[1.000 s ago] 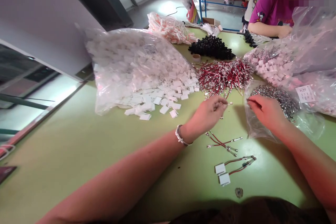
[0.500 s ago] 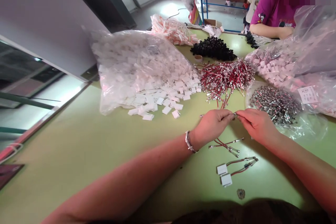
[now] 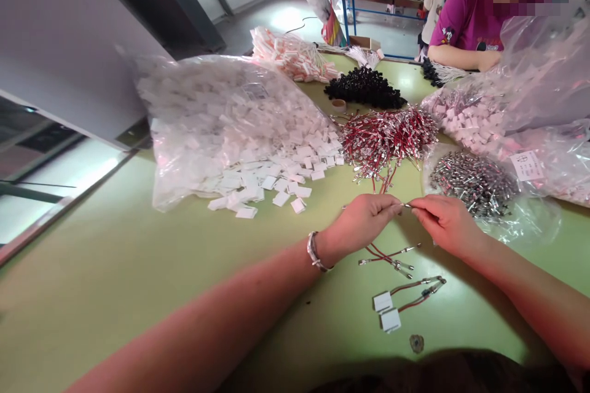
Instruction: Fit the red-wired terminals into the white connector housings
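Note:
My left hand point(image 3: 369, 221) and my right hand point(image 3: 445, 221) meet over the green table point(image 3: 193, 295), fingertips pinched. Between them shows a small metal terminal piece point(image 3: 405, 204); the left fingers hide most of what they hold. The right fingers pinch the metal piece's right end. Just below lie a few loose red wires point(image 3: 385, 255) with metal ends. Closer to me are two white connector blocks point(image 3: 390, 319) with red wires and metal tips. Beyond my hands rests a pile of red wires with metal terminals point(image 3: 387, 138).
A large clear bag of white blocks point(image 3: 230, 123) spills out at left. Metal parts point(image 3: 474, 181) lie on plastic at right, near another bag point(image 3: 530, 129). Black pieces point(image 3: 364, 87) and pink-white bundles point(image 3: 288, 55) sit farther back. A person in purple point(image 3: 468, 18) sits across.
My fingertips have moved slightly apart, showing more of the metal piece between them. The whole view has shifted a little, with the table items now farther left.

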`<state>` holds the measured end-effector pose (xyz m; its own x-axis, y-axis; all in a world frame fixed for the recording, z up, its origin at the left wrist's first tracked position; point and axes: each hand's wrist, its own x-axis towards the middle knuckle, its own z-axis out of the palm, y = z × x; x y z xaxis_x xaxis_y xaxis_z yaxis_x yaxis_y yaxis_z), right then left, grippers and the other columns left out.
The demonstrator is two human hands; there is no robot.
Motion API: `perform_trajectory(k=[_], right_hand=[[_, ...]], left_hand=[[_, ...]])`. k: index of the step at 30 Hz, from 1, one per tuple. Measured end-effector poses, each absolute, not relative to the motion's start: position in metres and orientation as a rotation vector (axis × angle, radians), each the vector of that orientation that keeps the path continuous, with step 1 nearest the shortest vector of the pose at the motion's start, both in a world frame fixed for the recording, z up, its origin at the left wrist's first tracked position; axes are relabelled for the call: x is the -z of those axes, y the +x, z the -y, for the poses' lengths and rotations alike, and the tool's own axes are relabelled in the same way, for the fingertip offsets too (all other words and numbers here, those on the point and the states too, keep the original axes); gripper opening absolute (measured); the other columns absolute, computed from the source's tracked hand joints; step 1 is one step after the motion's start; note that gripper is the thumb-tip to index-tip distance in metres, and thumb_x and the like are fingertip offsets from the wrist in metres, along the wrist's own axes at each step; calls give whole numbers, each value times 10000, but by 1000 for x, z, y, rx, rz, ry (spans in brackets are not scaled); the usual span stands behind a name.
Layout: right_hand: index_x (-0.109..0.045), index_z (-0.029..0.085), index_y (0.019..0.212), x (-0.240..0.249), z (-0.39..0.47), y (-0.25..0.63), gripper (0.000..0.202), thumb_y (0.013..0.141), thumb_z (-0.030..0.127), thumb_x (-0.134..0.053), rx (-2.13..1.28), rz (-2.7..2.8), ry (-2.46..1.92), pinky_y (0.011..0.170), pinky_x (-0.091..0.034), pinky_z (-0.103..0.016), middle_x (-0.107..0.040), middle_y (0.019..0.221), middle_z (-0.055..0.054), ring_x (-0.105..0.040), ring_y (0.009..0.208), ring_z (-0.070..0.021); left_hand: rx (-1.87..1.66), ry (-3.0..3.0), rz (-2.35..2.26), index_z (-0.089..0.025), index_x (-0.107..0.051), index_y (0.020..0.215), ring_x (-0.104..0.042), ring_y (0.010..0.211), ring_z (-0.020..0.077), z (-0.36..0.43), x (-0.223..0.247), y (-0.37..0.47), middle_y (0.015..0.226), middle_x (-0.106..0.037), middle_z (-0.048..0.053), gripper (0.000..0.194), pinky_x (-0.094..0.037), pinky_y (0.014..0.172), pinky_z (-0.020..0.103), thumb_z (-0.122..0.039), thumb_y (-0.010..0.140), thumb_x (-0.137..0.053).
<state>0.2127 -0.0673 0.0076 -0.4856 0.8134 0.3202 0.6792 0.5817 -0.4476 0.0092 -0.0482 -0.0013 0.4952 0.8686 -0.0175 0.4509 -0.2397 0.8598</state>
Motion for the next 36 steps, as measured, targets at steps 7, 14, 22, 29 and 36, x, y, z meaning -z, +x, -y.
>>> perform_trajectory(k=[7, 14, 22, 29, 36], right_hand=[[-689, 166, 913, -8, 67, 207, 225, 901, 229, -473, -455, 2189, -1204, 622, -441, -264, -676, 717, -30, -591, 634, -128], [-700, 184, 867, -8, 67, 211, 272, 908, 226, -435, -480, 2443, -1174, 608, -406, -265, -662, 715, -40, -566, 633, -131], [-705, 192, 792, -34, 60, 220, 172, 842, 246, -550, -801, 2503, -1370, 586, -380, -248, -679, 715, -19, -560, 606, -118], [-670, 175, 778, -18, 12, 239, 303, 880, 401, -495, 6, 2229, -1955, 591, -364, -305, -667, 780, -83, -572, 663, -197], [-684, 140, 873, 5, 13, 237, 272, 903, 258, -440, 361, 2371, -2006, 567, -365, -313, -661, 901, -137, -606, 725, -211]], left_hand=[[-619, 1749, -1056, -166, -643, 783, -550, 671, 105, 48, -1, 11, 724, -635, -12, 271, -451, 669, 235, -330, 878, -449], [-528, 2139, -1096, -172, -643, 786, -558, 655, 117, 51, 3, 7, 707, -637, -5, 309, -432, 624, 232, -318, 924, -408], [-102, 2684, -1115, -171, -650, 850, -587, 653, 165, 64, -4, 14, 763, -664, 42, 286, -415, 578, 272, -289, 945, -407], [-281, 2472, -1114, -159, -642, 698, -556, 632, 168, 74, -14, 11, 675, -624, 55, 459, -444, 631, 306, -425, 956, -370], [-274, 2408, -1461, -183, -670, 901, -582, 749, 187, 49, -6, -1, 854, -627, 62, 152, -446, 628, 283, -251, 851, -543]])
